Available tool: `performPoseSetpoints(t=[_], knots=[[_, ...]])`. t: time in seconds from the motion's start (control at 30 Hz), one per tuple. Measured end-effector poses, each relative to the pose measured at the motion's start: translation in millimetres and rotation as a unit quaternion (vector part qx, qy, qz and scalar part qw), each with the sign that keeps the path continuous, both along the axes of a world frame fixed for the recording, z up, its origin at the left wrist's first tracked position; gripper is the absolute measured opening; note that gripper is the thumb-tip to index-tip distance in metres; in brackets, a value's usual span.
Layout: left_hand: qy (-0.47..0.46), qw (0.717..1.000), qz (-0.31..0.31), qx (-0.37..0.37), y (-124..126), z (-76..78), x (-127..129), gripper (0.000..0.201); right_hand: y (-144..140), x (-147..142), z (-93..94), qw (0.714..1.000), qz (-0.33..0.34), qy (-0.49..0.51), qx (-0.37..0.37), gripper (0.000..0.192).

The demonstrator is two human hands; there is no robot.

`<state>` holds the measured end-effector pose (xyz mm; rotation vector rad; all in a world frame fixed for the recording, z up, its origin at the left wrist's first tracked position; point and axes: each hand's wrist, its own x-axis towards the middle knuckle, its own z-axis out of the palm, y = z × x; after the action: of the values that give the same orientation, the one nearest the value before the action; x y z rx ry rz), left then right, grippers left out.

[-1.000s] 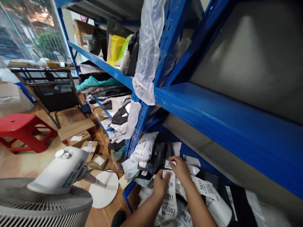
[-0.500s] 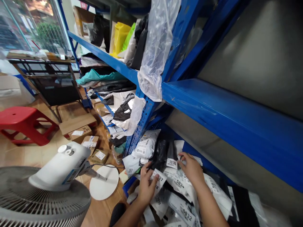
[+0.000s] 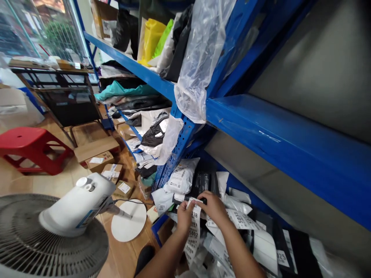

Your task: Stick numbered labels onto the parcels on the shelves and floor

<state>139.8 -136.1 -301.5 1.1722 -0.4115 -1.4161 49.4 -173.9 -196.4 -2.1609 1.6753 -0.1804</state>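
Scanning from the left, we pass the red stool (image 3: 33,146), the white fan (image 3: 65,224) and the cardboard boxes (image 3: 100,160) on the floor (image 3: 123,255). Near the blue post (image 3: 187,135), a puffy white parcel (image 3: 182,177) rests atop the parcel pile (image 3: 215,247). Over that pile, our left hand (image 3: 184,218) pinches the label strip (image 3: 193,233) between thumb and fingers; the strip hangs downward, with 5002 readable. Our right hand (image 3: 213,209) bends its fingers to the strip's upper end, but we cannot tell whether they grip it. Farther right, labels (image 3: 239,219) showing 5033 lie across the pile, below the blue beam (image 3: 284,135).
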Motion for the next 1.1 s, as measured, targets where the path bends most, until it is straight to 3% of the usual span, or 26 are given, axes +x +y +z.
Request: performPoseSetpoints(t=[0.33, 0.5, 0.57, 0.63, 0.73, 0.77, 0.93, 1.1], knots=[[-0.042, 0.998, -0.038, 0.025, 11.5, 8.0, 5.6, 0.051, 5.4, 13.7, -6.7, 0.990, -0.058, 0.127, -0.034, 0.015], [-0.079, 0.990, -0.118, -0.017, 39.3, 18.2, 33.3, 0.042, 7.6, 4.4, -15.8, 0.991, -0.033, 0.116, -0.057, 0.013], [-0.062, 0.991, -0.112, -0.031, 43.8, 23.6, 48.9, 0.044, 10.6, 0.3, -15.7, 0.991, -0.044, 0.108, -0.062, 0.024], [-0.054, 0.996, -0.068, -0.034, 39.6, 28.2, 63.2, 0.045, 13.5, 1.2, -11.6, 0.991, -0.063, 0.080, -0.085, 0.037], [-0.057, 0.997, 0.003, -0.044, 20.4, 30.9, 77.3, 0.042, 11.2, 17.0, -2.0, 0.990, -0.084, -0.003, -0.112, 0.017], [-0.051, 0.997, 0.013, -0.048, 12.5, 30.6, 79.9, 0.041, 7.7, 25.5, 0.0, 0.990, -0.093, -0.025, -0.104, 0.020], [-0.020, 0.998, -0.018, -0.054, -17.8, 21.5, 83.3, 0.037, -19.5, 54.6, -11.8, 0.986, -0.150, -0.042, -0.065, 0.024], [-0.069, 0.995, -0.049, -0.048, -26.2, 8.8, 79.7, 0.043, -25.5, 36.9, -38.9, 0.979, -0.141, -0.130, -0.064, 0.018]])
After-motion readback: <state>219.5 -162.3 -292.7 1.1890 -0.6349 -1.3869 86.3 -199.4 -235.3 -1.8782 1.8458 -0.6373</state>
